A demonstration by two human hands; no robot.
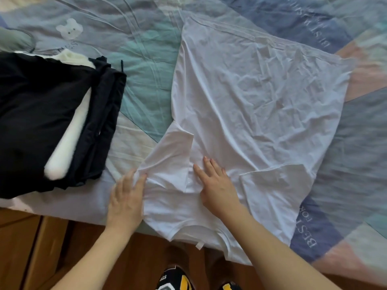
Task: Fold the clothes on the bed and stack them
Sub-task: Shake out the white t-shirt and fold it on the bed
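White T-shirt (257, 114) spread flat on the bed (146, 59), collar at the near edge. Left hand (126, 197) flat, fingers straight, pressing the folded-in sleeve (167, 162). Right hand (215, 185) flat on the chest. Dark folded stack (48, 120) lies apart, far left.

White T-shirt (251, 114) lies spread on the bed (146, 49), neckline toward the near edge. Both hands rest flat on it: left hand (126, 197) at the folded-in sleeve, right hand (216, 185) beside it. Folded dark stack (48, 122) lies left.
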